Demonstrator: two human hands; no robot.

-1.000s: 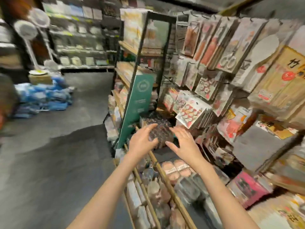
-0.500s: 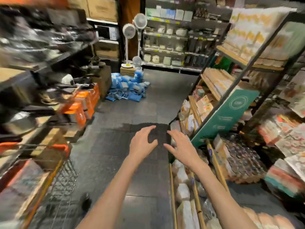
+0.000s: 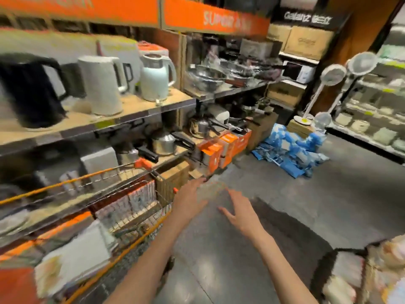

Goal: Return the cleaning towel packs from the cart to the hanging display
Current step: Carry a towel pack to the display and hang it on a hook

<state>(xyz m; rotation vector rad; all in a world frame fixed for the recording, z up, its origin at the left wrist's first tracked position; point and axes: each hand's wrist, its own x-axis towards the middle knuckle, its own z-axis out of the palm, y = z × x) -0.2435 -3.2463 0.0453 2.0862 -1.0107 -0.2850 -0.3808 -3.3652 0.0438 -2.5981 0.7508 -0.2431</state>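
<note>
At lower left, beside the shelving, stood the orange-framed wire shopping cart [image 3: 140, 213], and inside it a row of white cleaning towel packs with dark print [image 3: 129, 201] stood upright on edge, packed side by side along the basket's far wall. A larger flat white pack [image 3: 74, 257] lay nearer the camera, though blur made it hard to say whether it was the same goods. I could not count the upright packs; several, judging by the repeated edges.

Left of both hands and slightly below them lay those packs, so the coming reach looked to be leftward and down into the basket. The left hand [image 3: 189, 201] hovered just beside the cart's front corner, clearly the nearer of the two, its fingers [image 3: 198, 183] spread straight and holding nothing. The right hand [image 3: 243, 212] hung over bare grey floor [image 3: 285, 194], well apart from the cart, fingers likewise spread and empty. Between the two hands a faint smear showed, too blurred to call an object.

Counted left to right on the upper wooden shelf [image 3: 131, 110]: one black kettle [image 3: 28, 88], one white textured kettle [image 3: 103, 84], one pale green kettle [image 3: 156, 77]. Two hands, one cart. The hanging display was not in view.
</note>
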